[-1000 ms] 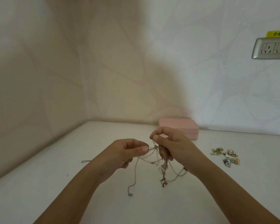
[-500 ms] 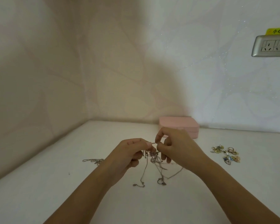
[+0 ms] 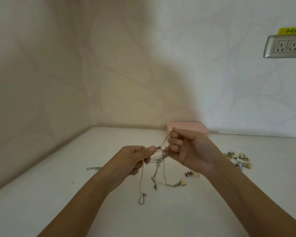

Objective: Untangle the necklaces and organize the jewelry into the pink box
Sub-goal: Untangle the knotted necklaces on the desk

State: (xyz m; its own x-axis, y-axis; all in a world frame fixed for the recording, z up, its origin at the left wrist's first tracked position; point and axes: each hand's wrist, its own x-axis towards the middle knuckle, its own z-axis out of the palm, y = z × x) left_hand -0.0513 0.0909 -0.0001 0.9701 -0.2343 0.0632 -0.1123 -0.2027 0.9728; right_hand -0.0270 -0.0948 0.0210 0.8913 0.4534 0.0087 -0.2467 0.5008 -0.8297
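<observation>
A knot of thin tangled necklaces [image 3: 158,159] hangs between my two hands above the white table, its loose ends trailing down onto the surface. My left hand [image 3: 132,159] pinches the knot from the left with thumb and forefinger. My right hand [image 3: 188,149] has its fingers curled round strands and draws one chain up and to the right. The pink box [image 3: 186,126] stands shut against the back wall, partly hidden behind my right hand. A small pendant [image 3: 182,182] lies at one chain's end.
A heap of gold earrings and charms [image 3: 238,159] lies at the right. Some small pieces [image 3: 191,174] sit below my right wrist. A short chain [image 3: 93,168] lies left of my left arm. A wall socket [image 3: 285,47] is mounted at upper right. Walls close the corner.
My right hand has risen and turned, pulling a strand upward out of the knot. The dangling ends swung and the pendant now lies on the table to the right.
</observation>
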